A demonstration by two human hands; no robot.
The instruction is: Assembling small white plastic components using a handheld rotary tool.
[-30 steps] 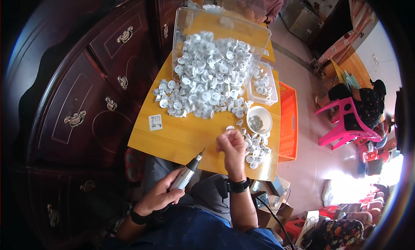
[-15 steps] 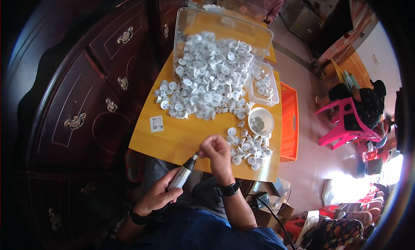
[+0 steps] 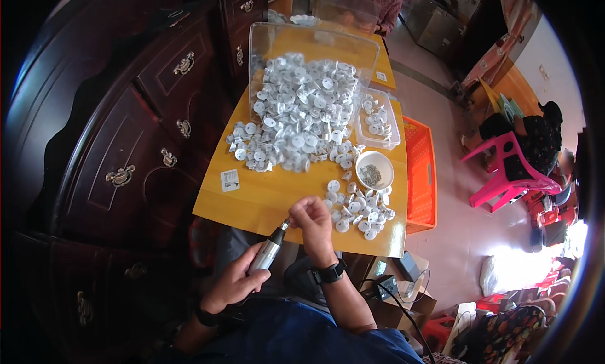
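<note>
My left hand [image 3: 238, 277] is wrapped round a silver-and-black electric screwdriver [image 3: 269, 250], its tip angled up and to the right. At that tip, the thumb and fingers of my right hand [image 3: 313, 228] are pinched together; whatever they hold is too small or hidden to name. Right beside this hand lies a loose group of small round white plastic parts [image 3: 362, 211]. Just behind them stands a white bowl [image 3: 389, 170] with many tiny metal pieces in it. A large heap of similar white parts [image 3: 302, 106] spills from a clear bin [image 3: 253, 65] onto the yellow table [image 3: 236, 206].
A smaller clear tub [image 3: 389, 145] of white parts sits beside the bin. A printed label [image 3: 230, 180] lies at left. An orange crate [image 3: 421, 181] flanks the table's right; a dark drawer cabinet [image 3: 107, 137] its left. Another person [image 3: 389, 11] sits beyond. A pink chair [image 3: 504, 159] is further right.
The whole view has shifted slightly. Both hands stay together at the screwdriver's tip, with the same grip and pinch; the piles look unchanged.
</note>
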